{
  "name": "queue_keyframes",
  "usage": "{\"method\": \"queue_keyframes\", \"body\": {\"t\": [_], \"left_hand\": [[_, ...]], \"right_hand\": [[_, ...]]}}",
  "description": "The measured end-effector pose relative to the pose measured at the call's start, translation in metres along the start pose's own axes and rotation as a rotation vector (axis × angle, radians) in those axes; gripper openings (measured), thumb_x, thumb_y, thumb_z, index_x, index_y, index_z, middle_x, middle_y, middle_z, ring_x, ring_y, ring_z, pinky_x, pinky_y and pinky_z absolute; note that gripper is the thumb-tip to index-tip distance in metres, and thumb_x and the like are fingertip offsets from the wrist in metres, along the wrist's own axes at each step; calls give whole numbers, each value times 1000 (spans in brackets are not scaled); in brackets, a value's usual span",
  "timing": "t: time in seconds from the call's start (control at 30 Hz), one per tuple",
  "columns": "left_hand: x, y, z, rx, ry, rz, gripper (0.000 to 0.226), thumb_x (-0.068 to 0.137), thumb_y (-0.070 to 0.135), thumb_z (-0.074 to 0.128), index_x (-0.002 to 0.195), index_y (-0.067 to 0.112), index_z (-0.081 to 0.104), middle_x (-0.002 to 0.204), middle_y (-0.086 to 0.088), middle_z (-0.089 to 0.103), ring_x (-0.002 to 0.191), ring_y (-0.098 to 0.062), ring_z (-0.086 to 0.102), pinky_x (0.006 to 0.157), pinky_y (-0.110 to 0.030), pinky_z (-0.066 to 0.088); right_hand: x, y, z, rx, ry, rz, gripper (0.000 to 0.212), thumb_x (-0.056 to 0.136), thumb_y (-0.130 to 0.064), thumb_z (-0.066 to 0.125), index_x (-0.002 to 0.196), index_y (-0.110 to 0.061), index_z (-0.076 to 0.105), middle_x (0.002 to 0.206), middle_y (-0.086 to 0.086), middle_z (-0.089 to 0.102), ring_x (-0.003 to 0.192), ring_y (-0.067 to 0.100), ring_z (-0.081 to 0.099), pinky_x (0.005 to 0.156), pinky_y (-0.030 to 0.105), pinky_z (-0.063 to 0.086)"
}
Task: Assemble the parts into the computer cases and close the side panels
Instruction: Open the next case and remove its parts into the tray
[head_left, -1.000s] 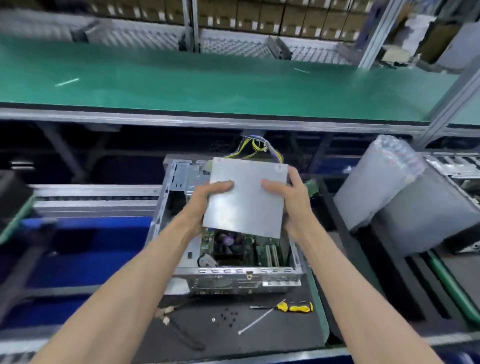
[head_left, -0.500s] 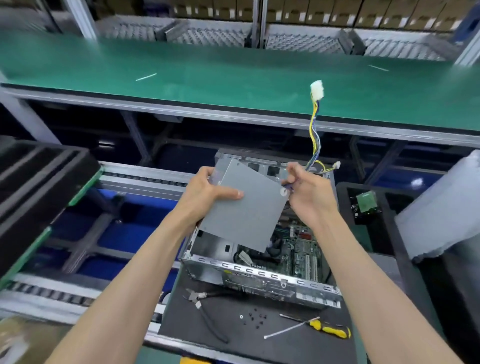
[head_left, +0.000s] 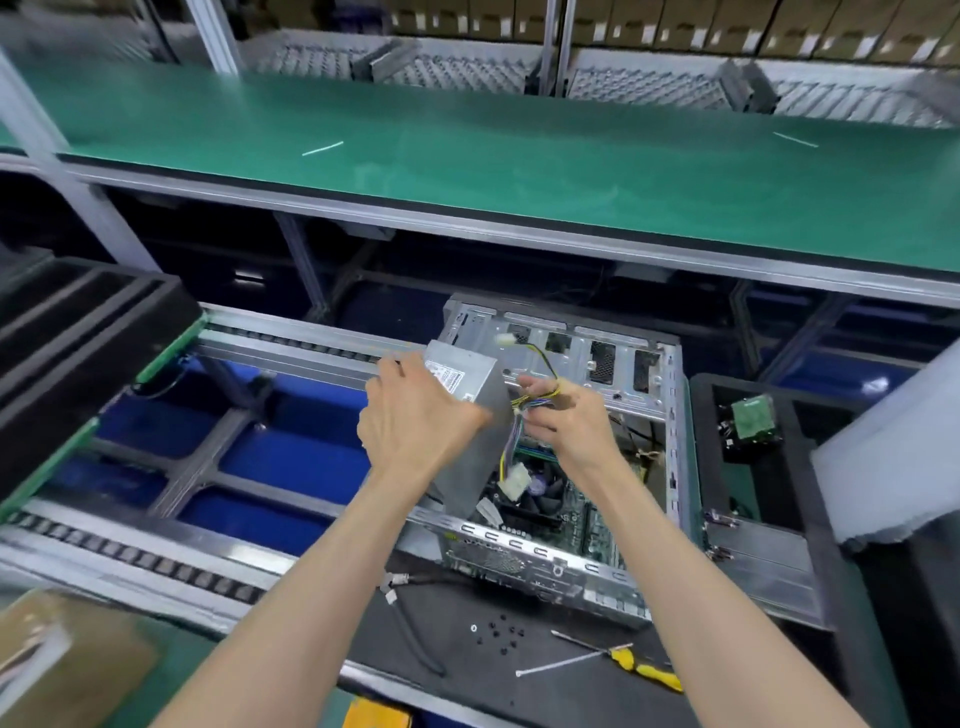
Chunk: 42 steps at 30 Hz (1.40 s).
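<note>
We are gripping the power supply (head_left: 470, 410) with our left hand (head_left: 415, 415), our right hand (head_left: 563, 415) at three o'clock pinching its cables (head_left: 535, 400), both above the open case (head_left: 597, 467).

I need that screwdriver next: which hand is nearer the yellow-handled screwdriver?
The right hand, though not close: it holds the cable bundle above the case. The screwdriver lies below, on the mat. The left hand grips the power supply, farther left.

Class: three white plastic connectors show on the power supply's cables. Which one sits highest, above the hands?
The white connector sticking up on a yellow-and-black lead above the right hand, against the case's back wall. The other two dangle below, over the fan.
</note>
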<state>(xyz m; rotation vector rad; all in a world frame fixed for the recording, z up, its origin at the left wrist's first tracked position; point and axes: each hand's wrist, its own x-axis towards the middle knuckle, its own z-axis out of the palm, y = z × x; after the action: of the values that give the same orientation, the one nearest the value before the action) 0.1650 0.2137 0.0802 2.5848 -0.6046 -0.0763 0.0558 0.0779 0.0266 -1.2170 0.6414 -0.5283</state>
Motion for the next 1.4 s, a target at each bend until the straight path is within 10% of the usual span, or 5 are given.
{"method": "queue_keyframes", "body": {"t": [0.27, 0.67, 0.97, 1.17, 1.4], "left_hand": [[-4, 2, 34, 175, 92, 32, 64, 58, 41, 71, 110, 9, 53, 112, -8, 47, 99, -29, 44, 71, -37, 36], [-9, 0, 62, 339, 67, 82, 78, 63, 37, 72, 128, 3, 46, 115, -12, 47, 95, -27, 45, 72, -34, 32], [-5, -16, 71, 370, 90, 99, 89, 68, 65, 69, 127, 1, 52, 111, -10, 46, 94, -25, 38, 75, -32, 31], [1, -26, 75, 284, 23, 75, 90, 93, 75, 29, 147, 3, 43, 154, -19, 36, 133, -41, 37, 110, -49, 33], [31, -47, 53, -94, -183, -85, 57, 96, 45, 56, 149, 33, 41, 136, 0, 56, 116, -33, 56, 75, -39, 41]], "right_hand": [[14, 31, 8, -179, 50, 120, 10, 100, -15, 60, 110, -13, 58, 87, -2, 63, 64, -4, 63, 68, 18, 54], [18, 48, 11, -488, -10, 172, 14, 104, -18, 37, 103, -18, 51, 79, -2, 49, 38, 2, 40, 37, 19, 29], [33, 56, 9, -774, -80, 179, 38, 106, -47, 33, 112, -10, 43, 98, 1, 57, 91, 21, 54, 76, 37, 38], [49, 62, 16, -602, -64, 215, 34, 99, -57, 45, 92, -24, 43, 90, -4, 54, 81, 12, 51, 66, 31, 36], [55, 59, 13, -474, -96, 295, 91, 61, -85, 67, 124, -22, 49, 121, -4, 57, 111, 15, 56, 96, 44, 42]]}}
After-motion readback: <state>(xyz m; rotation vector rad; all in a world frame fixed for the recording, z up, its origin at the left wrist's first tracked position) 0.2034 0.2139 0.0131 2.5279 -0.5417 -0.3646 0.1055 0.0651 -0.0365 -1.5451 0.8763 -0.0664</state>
